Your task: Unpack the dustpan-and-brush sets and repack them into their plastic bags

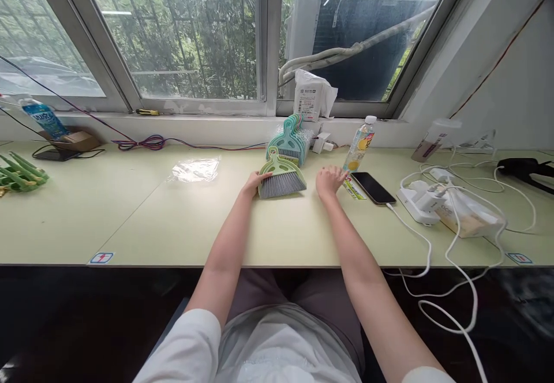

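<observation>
Left hand (pixel 251 184), fingers partly hidden, grips a green dustpan and brush (pixel 282 169) before a partly covered dustpan stack (pixel 287 136) on the bench (pixel 208 221). Right hand (pixel 329 182) has curled fingers; whether they hold anything, cannot tell.

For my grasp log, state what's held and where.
The left hand holds the green brush-and-dustpan set by its left edge; whether the right hand holds anything cannot be told.

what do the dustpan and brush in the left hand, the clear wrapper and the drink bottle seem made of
Dustpan and brush: probably plastic, smooth green body; grey bristles look synthetic, straight and even.
Clear wrapper: likely thin plastic film, judging by creases and glare.
Drink bottle: probably clear plastic, see-through walls.
</observation>
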A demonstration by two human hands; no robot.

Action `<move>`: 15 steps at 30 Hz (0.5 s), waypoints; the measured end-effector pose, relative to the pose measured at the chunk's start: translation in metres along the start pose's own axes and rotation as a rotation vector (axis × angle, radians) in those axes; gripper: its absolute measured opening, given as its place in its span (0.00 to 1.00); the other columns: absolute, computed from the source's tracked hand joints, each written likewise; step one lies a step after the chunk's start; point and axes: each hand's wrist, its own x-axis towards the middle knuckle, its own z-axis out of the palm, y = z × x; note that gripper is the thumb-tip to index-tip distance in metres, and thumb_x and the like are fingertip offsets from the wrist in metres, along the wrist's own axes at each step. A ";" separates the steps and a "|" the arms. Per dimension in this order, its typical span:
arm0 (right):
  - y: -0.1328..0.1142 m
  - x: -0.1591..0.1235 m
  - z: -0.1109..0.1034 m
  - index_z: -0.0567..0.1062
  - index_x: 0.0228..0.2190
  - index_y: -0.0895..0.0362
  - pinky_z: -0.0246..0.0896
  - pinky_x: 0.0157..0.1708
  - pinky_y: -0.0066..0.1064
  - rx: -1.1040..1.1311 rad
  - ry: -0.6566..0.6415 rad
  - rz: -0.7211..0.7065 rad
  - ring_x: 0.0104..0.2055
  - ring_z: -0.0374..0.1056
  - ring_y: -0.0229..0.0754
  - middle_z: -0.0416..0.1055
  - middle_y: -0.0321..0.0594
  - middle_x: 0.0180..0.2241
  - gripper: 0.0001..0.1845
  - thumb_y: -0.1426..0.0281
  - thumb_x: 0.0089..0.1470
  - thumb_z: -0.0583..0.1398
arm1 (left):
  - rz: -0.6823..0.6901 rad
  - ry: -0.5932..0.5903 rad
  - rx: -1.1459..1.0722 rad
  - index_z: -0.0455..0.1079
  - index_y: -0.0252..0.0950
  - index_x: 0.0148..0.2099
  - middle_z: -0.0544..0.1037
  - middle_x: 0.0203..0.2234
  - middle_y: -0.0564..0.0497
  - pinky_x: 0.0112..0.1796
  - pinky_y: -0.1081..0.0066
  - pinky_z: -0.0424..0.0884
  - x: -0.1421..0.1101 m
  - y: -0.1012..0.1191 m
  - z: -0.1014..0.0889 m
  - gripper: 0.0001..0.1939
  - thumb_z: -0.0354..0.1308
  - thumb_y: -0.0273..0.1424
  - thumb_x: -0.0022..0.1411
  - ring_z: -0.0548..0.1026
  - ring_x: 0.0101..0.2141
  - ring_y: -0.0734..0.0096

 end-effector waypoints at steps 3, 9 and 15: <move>0.025 -0.006 -0.004 0.64 0.57 0.66 0.32 0.58 0.64 -0.264 -0.044 0.100 0.66 0.42 0.61 0.53 0.63 0.62 0.28 0.65 0.58 0.51 | -0.001 0.017 -0.023 0.75 0.32 0.36 0.78 0.26 0.46 0.34 0.66 0.69 0.002 0.000 -0.002 0.23 0.74 0.35 0.36 0.75 0.29 0.64; 0.025 -0.008 -0.001 0.72 0.49 0.62 0.46 0.56 0.48 -0.209 -0.200 -0.184 0.54 0.61 0.52 0.69 0.56 0.51 0.21 0.69 0.59 0.48 | 0.022 -0.014 -0.116 0.74 0.32 0.40 0.78 0.31 0.45 0.39 0.63 0.70 0.000 0.002 -0.001 0.25 0.73 0.32 0.36 0.76 0.35 0.61; 0.019 -0.009 0.000 0.74 0.47 0.62 0.36 0.58 0.56 -0.233 -0.026 -0.060 0.56 0.57 0.57 0.67 0.59 0.51 0.21 0.66 0.59 0.50 | 0.095 -0.012 -0.188 0.68 0.38 0.47 0.77 0.37 0.48 0.42 0.65 0.70 0.003 -0.001 -0.001 0.29 0.70 0.32 0.40 0.75 0.40 0.62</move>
